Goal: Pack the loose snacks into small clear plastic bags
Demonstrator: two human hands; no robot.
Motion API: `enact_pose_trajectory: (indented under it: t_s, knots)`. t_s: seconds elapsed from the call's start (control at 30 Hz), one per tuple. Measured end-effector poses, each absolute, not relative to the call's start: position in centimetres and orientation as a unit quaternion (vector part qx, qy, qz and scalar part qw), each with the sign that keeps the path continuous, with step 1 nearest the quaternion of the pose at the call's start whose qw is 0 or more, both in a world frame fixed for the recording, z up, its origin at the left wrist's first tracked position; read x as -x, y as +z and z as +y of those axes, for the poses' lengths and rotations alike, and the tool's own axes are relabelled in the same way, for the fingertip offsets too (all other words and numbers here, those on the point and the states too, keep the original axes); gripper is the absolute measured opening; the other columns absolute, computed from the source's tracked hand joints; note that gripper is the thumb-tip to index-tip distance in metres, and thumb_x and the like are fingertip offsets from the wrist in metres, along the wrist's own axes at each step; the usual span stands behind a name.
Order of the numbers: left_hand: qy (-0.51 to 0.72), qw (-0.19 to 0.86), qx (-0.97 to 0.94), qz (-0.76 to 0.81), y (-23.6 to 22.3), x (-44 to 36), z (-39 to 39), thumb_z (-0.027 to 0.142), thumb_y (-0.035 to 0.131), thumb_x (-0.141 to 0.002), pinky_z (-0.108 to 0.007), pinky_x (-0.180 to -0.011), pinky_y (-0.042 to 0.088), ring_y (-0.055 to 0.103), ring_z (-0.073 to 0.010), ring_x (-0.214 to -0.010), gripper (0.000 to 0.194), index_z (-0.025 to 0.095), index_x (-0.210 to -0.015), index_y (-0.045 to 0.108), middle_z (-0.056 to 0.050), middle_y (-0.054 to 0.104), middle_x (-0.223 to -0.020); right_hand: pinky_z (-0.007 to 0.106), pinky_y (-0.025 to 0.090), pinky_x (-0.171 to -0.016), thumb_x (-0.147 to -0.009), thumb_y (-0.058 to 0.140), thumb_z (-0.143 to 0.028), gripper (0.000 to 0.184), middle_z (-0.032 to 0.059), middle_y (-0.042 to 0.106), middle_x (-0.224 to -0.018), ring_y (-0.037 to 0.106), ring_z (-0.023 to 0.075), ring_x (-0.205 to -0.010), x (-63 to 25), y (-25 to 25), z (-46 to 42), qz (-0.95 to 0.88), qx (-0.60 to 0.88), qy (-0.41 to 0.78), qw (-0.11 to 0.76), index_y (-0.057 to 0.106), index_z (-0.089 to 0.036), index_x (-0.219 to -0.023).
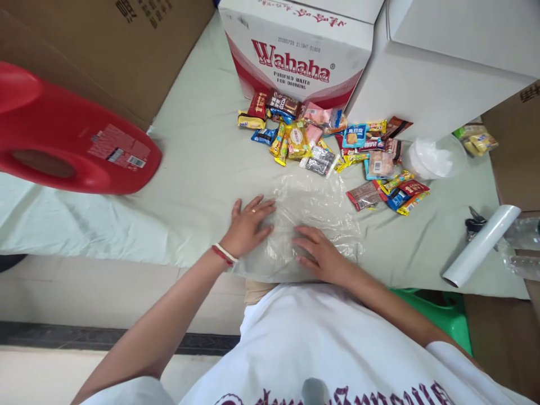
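A sheet of clear plastic film [312, 199], wrinkled and shiny, lies on the cloth-covered table in front of me; I cannot tell whether it is a bag. My left hand [252, 222] rests palm down at the film's left side, fingers spread. On the film's right part lies my right hand [320, 253], its fingers stretched out and a little apart. Neither hand grips anything. Just beyond the film is a heap of small wrapped snacks [297, 138], with a smaller group of snack packets [394, 194] to the right.
A Wahaha water carton [299, 62] and a white box [426, 84] stand behind the snacks. On the left is a large red jug [76, 135]. A clear bowl [458, 160], a white roll [483, 244], scissors-like black item [475, 222] and clear bottles [523, 233] are on the right.
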State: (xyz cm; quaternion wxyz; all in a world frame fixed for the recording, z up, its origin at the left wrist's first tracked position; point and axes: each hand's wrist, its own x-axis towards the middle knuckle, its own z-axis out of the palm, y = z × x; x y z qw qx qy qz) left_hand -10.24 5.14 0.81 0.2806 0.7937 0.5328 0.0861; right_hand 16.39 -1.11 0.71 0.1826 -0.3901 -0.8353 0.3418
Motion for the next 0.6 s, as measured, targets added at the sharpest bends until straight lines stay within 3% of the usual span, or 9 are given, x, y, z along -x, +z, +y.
enact_pose_trajectory:
  t_s: [0.1,0.23,0.3,0.4,0.5,0.6]
  knots:
    - [0.075,0.34,-0.793,0.5,0.7,12.3,6.8,0.029,0.054,-0.085,-0.07,-0.124,0.004,0.029,-0.0311,-0.157,0.055,0.029,-0.14,0.058,-0.007,0.051,-0.16,0.056,0.042,-0.118,-0.099,0.062,-0.027,0.044,0.0177,0.043,-0.158,0.039,0.0304,-0.148,-16.7,0.4,-0.8,-0.835,0.399,0.337,0.173,0.059,-0.019,-0.142]
    - [0.063,0.333,-0.776,0.532,1.7,10.7,6.9,0.026,0.045,-0.089,-0.075,-0.122,0.004,0.028,-0.031,-0.158,0.033,0.027,-0.113,0.068,-0.003,0.05,-0.16,0.057,0.031,-0.125,-0.093,0.067,-0.018,0.046,0.0151,0.037,-0.164,0.031,0.0323,-0.154,-14.6,0.6,-2.4,-0.866,0.388,0.3,0.095,0.063,-0.018,-0.138]
    - [0.051,0.301,-0.77,0.561,2.0,9.2,6.0,0.037,0.043,-0.096,-0.08,-0.119,0.007,0.025,-0.0349,-0.159,0.028,0.024,-0.099,0.067,-0.005,0.046,-0.163,0.057,0.029,-0.127,-0.091,0.069,-0.018,0.04,0.0126,0.043,-0.161,0.032,0.0317,-0.153,-14.1,1.1,-2.9,-0.883,0.354,0.3,0.07,0.067,-0.019,-0.131]
    - [0.012,0.252,-0.793,0.554,2.0,8.3,4.7,0.056,0.057,-0.092,-0.085,-0.115,0.005,0.016,-0.0421,-0.16,0.036,0.021,-0.095,0.064,-0.01,0.03,-0.171,0.049,0.042,-0.12,-0.096,0.061,-0.019,0.028,0.0078,0.061,-0.146,0.047,0.0257,-0.142,-16.2,2.2,-1.2,-0.889,0.317,0.311,0.111,0.072,-0.023,-0.12]
    - [-0.026,0.251,-0.825,0.506,1.6,9.5,4.3,0.057,0.072,-0.082,-0.085,-0.115,0.002,0.009,-0.0439,-0.16,0.041,0.02,-0.097,0.063,-0.013,0.016,-0.174,0.052,0.046,-0.113,-0.092,0.052,-0.009,0.049,0.0094,0.062,-0.142,0.052,0.0283,-0.135,-21.9,3.5,3.5,-0.859,0.447,0.209,0.138,0.065,-0.025,-0.136]
    - [-0.052,0.278,-0.831,0.479,1.3,11.1,4.6,0.054,0.078,-0.077,-0.083,-0.117,0.003,0.006,-0.0428,-0.161,0.042,0.019,-0.092,0.06,-0.013,0.013,-0.175,0.059,0.042,-0.114,-0.079,0.065,-0.01,0.072,0.0177,0.044,-0.158,0.046,0.0396,-0.14,-27.5,4.3,8.5,-0.806,0.58,0.121,0.005,0.053,-0.018,-0.15]
